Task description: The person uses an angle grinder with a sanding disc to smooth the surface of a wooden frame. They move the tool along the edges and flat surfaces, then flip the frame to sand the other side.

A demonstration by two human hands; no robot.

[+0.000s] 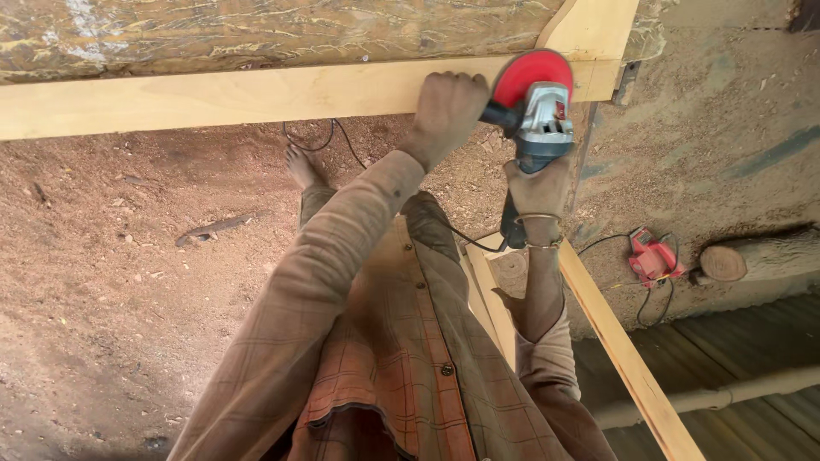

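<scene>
An angle grinder (542,115) with a red disc guard and a grey head is pressed against the edge of a pale wooden plank (213,94), close to where an upright pale board (589,26) joins it. My left hand (448,107) is closed on the grinder's black side handle, knuckles against the plank. My right hand (538,189), a bangle on its wrist, grips the dark rear body of the grinder just below the head. The grinder's black cable runs back past my shirt. The disc itself is hidden under the guard.
A rough log (256,30) lies above the plank. Reddish sawdust-strewn ground (111,282) surrounds my bare foot (301,166). A pale batten (628,363) slants at the right, with a second red power tool (653,256), a cut log (752,256), a pipe (717,397) and corrugated sheeting (752,341).
</scene>
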